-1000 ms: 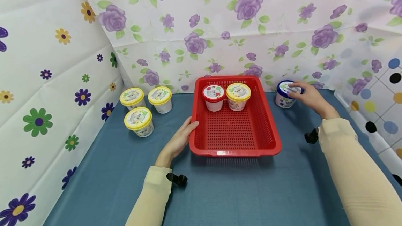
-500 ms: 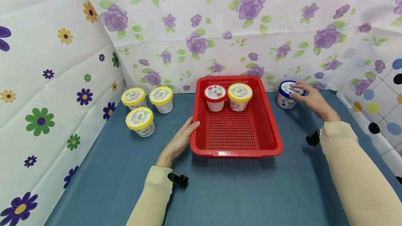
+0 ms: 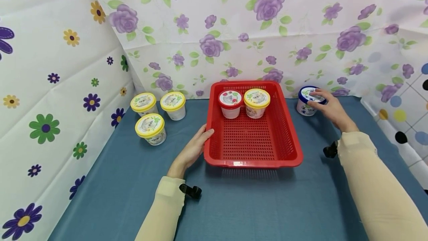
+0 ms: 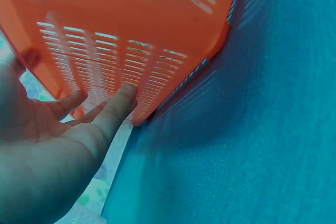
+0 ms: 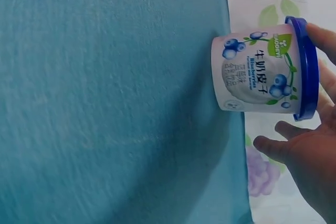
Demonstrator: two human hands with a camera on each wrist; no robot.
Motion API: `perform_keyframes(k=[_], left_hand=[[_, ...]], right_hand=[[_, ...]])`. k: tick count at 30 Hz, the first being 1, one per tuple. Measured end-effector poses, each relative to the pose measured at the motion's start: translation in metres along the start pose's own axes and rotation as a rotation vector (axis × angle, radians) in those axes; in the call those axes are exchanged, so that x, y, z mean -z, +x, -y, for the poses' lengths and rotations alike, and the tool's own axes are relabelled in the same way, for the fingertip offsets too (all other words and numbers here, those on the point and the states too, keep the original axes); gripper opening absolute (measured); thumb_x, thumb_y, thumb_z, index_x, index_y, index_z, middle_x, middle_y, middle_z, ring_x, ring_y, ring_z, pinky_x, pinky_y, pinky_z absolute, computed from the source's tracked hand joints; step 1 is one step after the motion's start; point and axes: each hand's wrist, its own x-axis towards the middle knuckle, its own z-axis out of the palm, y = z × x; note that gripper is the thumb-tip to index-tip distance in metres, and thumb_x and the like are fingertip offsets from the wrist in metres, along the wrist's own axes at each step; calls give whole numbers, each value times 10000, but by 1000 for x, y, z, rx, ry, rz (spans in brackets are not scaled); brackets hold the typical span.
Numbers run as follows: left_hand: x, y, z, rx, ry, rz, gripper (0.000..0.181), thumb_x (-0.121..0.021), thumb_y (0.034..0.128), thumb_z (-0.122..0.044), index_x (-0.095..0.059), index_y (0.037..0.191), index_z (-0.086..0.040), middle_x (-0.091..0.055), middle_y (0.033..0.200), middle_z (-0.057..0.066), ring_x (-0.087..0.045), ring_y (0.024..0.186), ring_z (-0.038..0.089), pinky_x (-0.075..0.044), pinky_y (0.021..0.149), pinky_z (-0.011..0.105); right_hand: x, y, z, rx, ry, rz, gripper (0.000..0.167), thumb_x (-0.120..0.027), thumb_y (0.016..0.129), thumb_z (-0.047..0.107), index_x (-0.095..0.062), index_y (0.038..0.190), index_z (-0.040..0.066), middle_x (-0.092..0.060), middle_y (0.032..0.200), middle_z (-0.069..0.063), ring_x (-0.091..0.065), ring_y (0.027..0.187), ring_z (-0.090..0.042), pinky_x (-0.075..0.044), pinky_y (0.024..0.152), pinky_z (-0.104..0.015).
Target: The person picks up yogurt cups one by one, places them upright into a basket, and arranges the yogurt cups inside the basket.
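Note:
My left hand (image 3: 190,152) grips the left rim of a red plastic basket (image 3: 249,162). Its thumb lies over the rim, and in the left wrist view the fingers (image 4: 114,109) reach along the slotted outer wall. A red-lidded cup (image 3: 230,104) and a yellow-lidded cup (image 3: 256,102) stand side by side at the basket's far end. To the right of the basket, a blue-lidded blueberry cup (image 5: 257,72) stands upright on the cloth. My right hand (image 3: 334,111) is at its lid with fingers spread; one digit touches the lid edge, while others stay apart from the cup.
Several yellow-lidded cups (image 3: 150,129) stand in a group on the left of the blue tablecloth (image 3: 117,196). A flower-patterned curtain (image 3: 214,18) hangs right behind the basket and cups, with more patterned sheets on the left and right sides.
The whole scene shifts slightly right as the head turns. My right hand stays at the blue-lidded cup with only a slight shift, and my left hand keeps its hold on the basket.

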Motion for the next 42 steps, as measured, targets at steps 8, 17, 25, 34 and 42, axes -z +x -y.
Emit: perform_keyframes(k=[8,17,25,34,42], left_hand=[[0,1,-1,1,2,-3,607,-480,1100,-449,-279,1618,-203,-448,1562,167,-526,1347,353,-480,1089,476],[0,2,-1,-17,-14,15,649,-464,1110,-424,-235,1632,-114,-441,1547,220,-512,1367,396,-483,1077,453],[-1,2,-2,-19,-9,19,654,-465,1110,-413,-224,1636,-109,-435,1549,226,-510,1367,403,-488,1073,467],[-1,1,-1,-14,-4,11,651,-461,1112,-419,-226,1637,-114,-435,1556,208,-509,1368,388,-473,1091,485],[0,1,1,-9,-13,14,640,-457,1116,-402,-223,1637,-113,-430,1557,208,-506,1365,387,-473,1091,486]], right_hand=[[-7,-2,-7,0,102,-53,727,-627,1035,458,-406,1583,35,-87,1745,-108,-60,1576,-430,-204,1181,-701],[-10,-3,-8,-8,146,-60,731,-655,1025,435,-407,1580,30,-73,1749,-86,-71,1574,-438,-210,1196,-667],[-12,-4,-8,-10,135,-95,743,-697,1003,415,-423,1570,21,-96,1744,-102,-91,1571,-436,-211,1199,-659],[-14,-3,-10,-4,131,-111,734,-707,997,413,-443,1559,21,-124,1741,-99,-86,1580,-405,-211,1203,-653],[-16,-3,-8,12,92,-138,696,-729,988,384,-493,1524,8,-181,1725,-130,-113,1572,-421,-205,1199,-667]])
